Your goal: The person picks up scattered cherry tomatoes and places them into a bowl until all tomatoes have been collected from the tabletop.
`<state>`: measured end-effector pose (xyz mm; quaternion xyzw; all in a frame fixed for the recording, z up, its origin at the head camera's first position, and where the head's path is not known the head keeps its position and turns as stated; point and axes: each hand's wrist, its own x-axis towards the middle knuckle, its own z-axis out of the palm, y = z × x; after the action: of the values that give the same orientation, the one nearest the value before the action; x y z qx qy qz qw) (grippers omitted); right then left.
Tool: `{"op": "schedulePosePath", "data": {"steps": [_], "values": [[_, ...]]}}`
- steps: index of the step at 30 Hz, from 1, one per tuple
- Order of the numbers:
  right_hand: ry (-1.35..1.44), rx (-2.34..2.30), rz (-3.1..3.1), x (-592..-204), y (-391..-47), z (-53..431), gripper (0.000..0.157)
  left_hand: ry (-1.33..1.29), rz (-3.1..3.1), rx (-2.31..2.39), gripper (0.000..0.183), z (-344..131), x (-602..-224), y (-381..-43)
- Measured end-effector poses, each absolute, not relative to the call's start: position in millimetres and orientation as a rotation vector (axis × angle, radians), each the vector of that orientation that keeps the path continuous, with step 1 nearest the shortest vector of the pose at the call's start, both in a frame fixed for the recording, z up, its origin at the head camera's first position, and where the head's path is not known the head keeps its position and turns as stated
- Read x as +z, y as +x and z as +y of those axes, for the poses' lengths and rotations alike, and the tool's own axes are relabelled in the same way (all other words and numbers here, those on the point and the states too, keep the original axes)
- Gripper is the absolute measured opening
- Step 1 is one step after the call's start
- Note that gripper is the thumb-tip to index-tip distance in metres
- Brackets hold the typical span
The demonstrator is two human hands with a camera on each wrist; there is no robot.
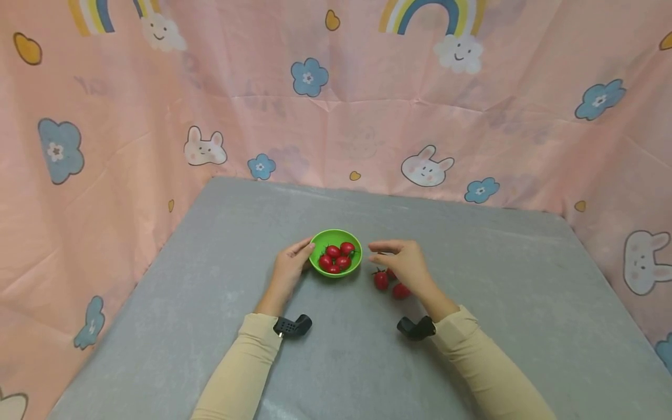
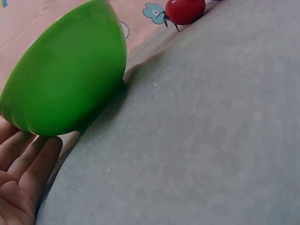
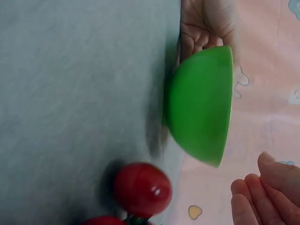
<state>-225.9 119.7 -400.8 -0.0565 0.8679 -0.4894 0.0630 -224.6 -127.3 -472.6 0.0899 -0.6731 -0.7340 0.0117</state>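
Note:
My left hand (image 1: 287, 269) holds a green bowl (image 1: 336, 234) by its left side, thumb at the rim and fingers against the outer wall. Inside the bowl lie several red cherry tomatoes (image 1: 333, 252), some with green stems. Just right of the bowl, my right hand (image 1: 404, 262) hovers with thumb and fingers apart and nothing between them. Below it, loose cherry tomatoes (image 1: 380, 280) rest on the table, partly hidden by the hand. In the right wrist view, one tomato (image 3: 143, 189) shows close up, near the bowl (image 3: 201, 105).
The grey table (image 1: 336, 373) reaches to a pink printed curtain (image 1: 336, 134) at the back and both sides. A black wrist camera (image 1: 293, 325) is strapped to the left wrist and another camera (image 1: 416, 328) to the right.

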Motion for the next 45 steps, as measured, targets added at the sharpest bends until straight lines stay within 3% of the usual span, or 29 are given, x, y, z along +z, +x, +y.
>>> {"op": "schedulePosePath", "data": {"steps": [22, 45], "values": [[0.004, -1.374, 2.624, -410, -224, 158, 0.036, 0.262, -2.097, -2.323, 0.041, -129, -474, -225], [-0.119, -1.348, 2.607, -419, -223, 181, 0.043, 0.25, -2.085, -2.304, 0.038, -129, -476, -226]]}}
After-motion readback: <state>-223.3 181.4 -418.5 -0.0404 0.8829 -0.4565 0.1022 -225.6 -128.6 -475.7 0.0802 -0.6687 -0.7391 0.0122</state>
